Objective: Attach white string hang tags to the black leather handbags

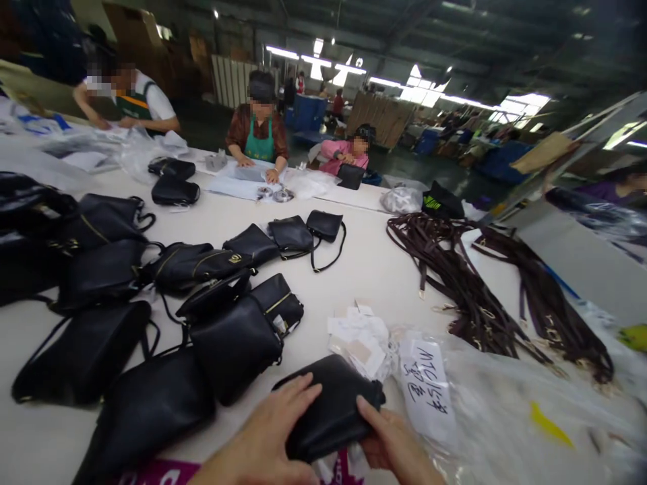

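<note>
A small black handbag (331, 404) lies in front of me at the near edge of the table. My left hand (267, 431) rests against its left side, with the fingers stretched out over the top face. At the bag's right side, my right hand (389, 431) grips the edge, thumb above and fingers curled beneath. Just beyond the bag is a heap of white paper tags (361, 337) with strings. A clear plastic bag with a handwritten white label (427, 384) lies to the right. Purple printed material (166, 471) shows partly under my left forearm.
Several black handbags (235, 347) spread over the left half of the white table (364, 269). Bundles of dark brown straps (470, 289) with metal clasps lie at right. Across the table, a person in a green apron (260, 138) and other people handle items.
</note>
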Tool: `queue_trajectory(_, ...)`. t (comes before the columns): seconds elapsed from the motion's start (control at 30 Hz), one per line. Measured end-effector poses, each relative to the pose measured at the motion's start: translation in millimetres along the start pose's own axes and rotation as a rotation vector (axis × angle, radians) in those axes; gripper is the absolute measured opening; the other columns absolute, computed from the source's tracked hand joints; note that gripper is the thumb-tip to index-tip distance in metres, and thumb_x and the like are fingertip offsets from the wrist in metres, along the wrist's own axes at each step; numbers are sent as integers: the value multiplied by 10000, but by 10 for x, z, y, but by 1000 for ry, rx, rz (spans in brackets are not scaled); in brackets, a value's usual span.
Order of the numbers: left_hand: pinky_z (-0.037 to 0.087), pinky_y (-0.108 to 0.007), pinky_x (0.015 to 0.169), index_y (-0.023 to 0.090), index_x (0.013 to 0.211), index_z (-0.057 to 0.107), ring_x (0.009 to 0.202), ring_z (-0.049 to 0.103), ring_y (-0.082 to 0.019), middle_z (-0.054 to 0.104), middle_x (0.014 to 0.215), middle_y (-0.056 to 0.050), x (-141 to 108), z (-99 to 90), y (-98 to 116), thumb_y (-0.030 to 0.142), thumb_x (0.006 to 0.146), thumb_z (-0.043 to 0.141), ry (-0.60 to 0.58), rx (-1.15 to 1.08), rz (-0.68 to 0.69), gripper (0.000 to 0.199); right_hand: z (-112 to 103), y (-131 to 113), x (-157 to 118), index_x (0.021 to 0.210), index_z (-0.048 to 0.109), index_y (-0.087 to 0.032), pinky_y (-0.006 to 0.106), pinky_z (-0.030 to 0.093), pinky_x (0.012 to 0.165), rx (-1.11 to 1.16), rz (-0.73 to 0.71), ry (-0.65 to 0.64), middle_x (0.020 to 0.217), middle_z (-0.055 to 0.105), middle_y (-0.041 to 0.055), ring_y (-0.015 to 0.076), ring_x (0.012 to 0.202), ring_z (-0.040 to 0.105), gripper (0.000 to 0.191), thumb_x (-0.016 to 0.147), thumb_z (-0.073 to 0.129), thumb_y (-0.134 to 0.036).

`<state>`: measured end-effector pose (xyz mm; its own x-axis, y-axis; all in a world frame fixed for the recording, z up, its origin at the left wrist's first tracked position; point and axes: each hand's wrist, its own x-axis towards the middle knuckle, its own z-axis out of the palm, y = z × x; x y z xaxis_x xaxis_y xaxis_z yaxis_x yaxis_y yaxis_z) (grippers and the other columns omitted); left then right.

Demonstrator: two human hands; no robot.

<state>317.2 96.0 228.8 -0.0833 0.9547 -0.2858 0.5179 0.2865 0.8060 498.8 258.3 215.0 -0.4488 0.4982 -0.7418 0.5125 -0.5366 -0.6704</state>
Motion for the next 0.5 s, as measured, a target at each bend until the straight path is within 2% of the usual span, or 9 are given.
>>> queue_trajectory(0.07, 272, -538, 1189, 226, 1520, 286, 1471, 247, -350, 228, 1608, -147, 129, 461, -72, 194, 639, 777, -40, 64, -81, 1008, 24, 113, 75, 562, 395, -237, 239, 158, 453, -38, -21, -78, 445, 259, -110, 59, 421, 182, 708, 481, 638, -898)
queue_trajectory(0.1, 283, -512, 1193, 211, 1525, 271, 1474, 250, -327, 226, 1609, -142, 180, 628, -154, 82, 646, 673, 17, 93, -86, 975, 34, 145, 110, 565, 411, -230, 240, 161, 460, -51, -35, -109, 458, 288, -101, 60, 432, 191, 723, 465, 620, -915)
queue_trajectory(0.17, 305, -469, 1197, 226, 1517, 297, 1455, 313, -278, 304, 1590, -104, 250, 785, -315, -3, 622, 525, 139, 122, -65, 952, 24, 175, 156, 604, 486, -203, 235, 210, 474, -63, -76, -174, 503, 380, -70, 73, 456, 276, 731, 493, 598, -916)
queue_trajectory(0.2, 323, -449, 1191, 238, 1500, 337, 1430, 368, -255, 371, 1564, -83, 271, 775, -365, -13, 619, 480, 189, 127, -48, 928, 3, 182, 168, 647, 537, -188, 233, 264, 495, -70, -96, -206, 553, 455, -43, 91, 494, 367, 721, 531, 603, -896)
queue_trajectory(0.27, 377, -407, 1164, 249, 1430, 452, 1343, 492, -225, 523, 1467, -54, 296, 628, -372, -4, 635, 438, 230, 130, -34, 835, -69, 201, 180, 770, 630, -181, 246, 387, 598, -94, -128, -246, 735, 599, 18, 157, 690, 548, 662, 601, 644, -822)
queue_trajectory(0.33, 430, -380, 1123, 244, 1336, 554, 1252, 580, -214, 626, 1360, -42, 315, 418, -294, 8, 643, 420, 237, 163, -60, 744, -163, 243, 204, 864, 676, -202, 278, 447, 690, -110, -141, -248, 901, 650, 48, 224, 895, 598, 615, 614, 683, -764)
queue_trajectory(0.4, 463, -369, 1090, 249, 1269, 607, 1203, 618, -212, 666, 1304, -33, 327, 257, -220, 21, 645, 419, 238, 219, -79, 691, -278, 315, 260, 851, 677, -204, 295, 460, 675, -121, -151, -232, 881, 654, 49, 246, 894, 611, 577, 626, 679, -736)
queue_trajectory(0.5, 460, -350, 1093, 290, 1276, 606, 1210, 615, -189, 660, 1315, 0, 308, 191, -266, 26, 651, 412, 264, 292, -30, 706, -518, 462, 409, 762, 637, -215, 317, 448, 639, -214, -280, -116, 759, 647, 32, 238, 769, 620, 438, 733, 595, -650)
